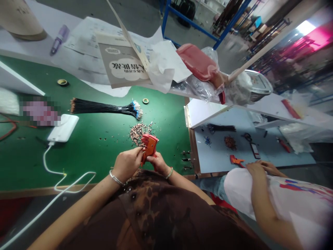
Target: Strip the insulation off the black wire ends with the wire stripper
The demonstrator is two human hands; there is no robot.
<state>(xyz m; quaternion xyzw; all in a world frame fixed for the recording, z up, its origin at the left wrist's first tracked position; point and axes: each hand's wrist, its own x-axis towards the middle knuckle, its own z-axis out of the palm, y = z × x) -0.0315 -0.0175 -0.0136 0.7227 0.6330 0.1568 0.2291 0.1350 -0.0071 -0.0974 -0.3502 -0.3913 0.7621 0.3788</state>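
Observation:
A red and orange wire stripper is held in my right hand, whose fingers wrap around its handles. Beside the tool, my left hand is closed in a pinch, its fingertips against or very near the stripper; whatever is between them is too small to make out. Just beyond the tool lies a pile of short coppery wire scraps. Farther back, a long bundle of black wires rests on the green bench top, with blue and silvery ends on the right and coppery ends on the left.
A white power bank with a white cable lies at left. Tape rolls sit behind. Above runs a white shelf with papers, a booklet and a red item in plastic. At right, a co-worker's hands are near another orange stripper.

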